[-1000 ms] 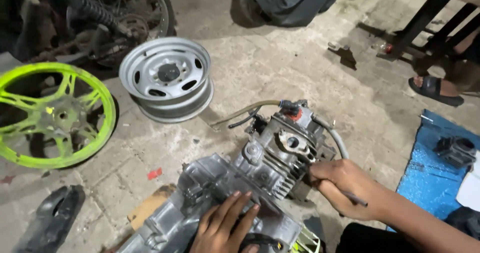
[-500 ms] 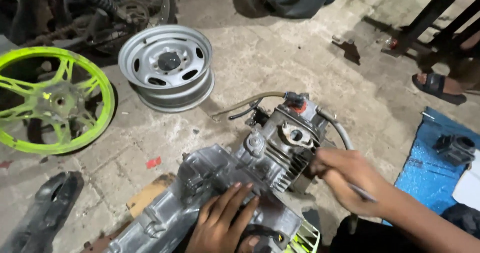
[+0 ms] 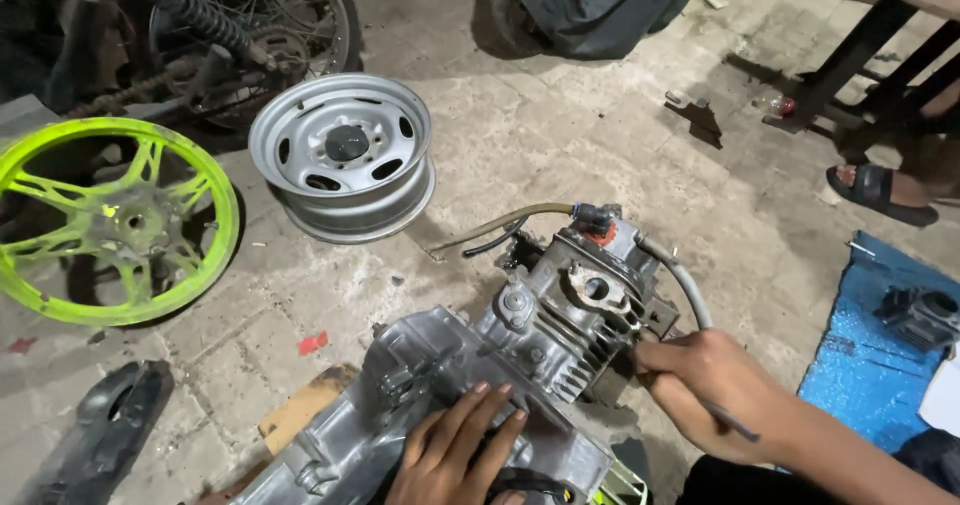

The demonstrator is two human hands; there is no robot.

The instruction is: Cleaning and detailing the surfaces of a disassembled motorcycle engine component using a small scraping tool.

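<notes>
A grey motorcycle engine [image 3: 545,330] lies on the concrete floor, its finned cylinder pointing up and right. My left hand [image 3: 455,445] rests flat on the engine casing, fingers spread. At the side of the cylinder fins, my right hand [image 3: 705,385] is closed around a thin dark tool [image 3: 728,420] whose end sticks out behind the hand. A grey hose [image 3: 680,280] curves over the cylinder head just above this hand. A tan hose [image 3: 500,225] runs left from a red fitting [image 3: 597,227] on top.
A silver steel wheel rim [image 3: 345,155] and a neon green alloy wheel [image 3: 110,220] lie at the left. A black plastic cover [image 3: 100,435] sits bottom left. A blue mat [image 3: 860,365] with a dark part [image 3: 920,315] lies right. Another person's sandalled foot [image 3: 880,190] is at the upper right.
The view has shifted slightly, so the engine and wheels sit a little further right and up in frame. Both hands stay on the engine in much the same places.
</notes>
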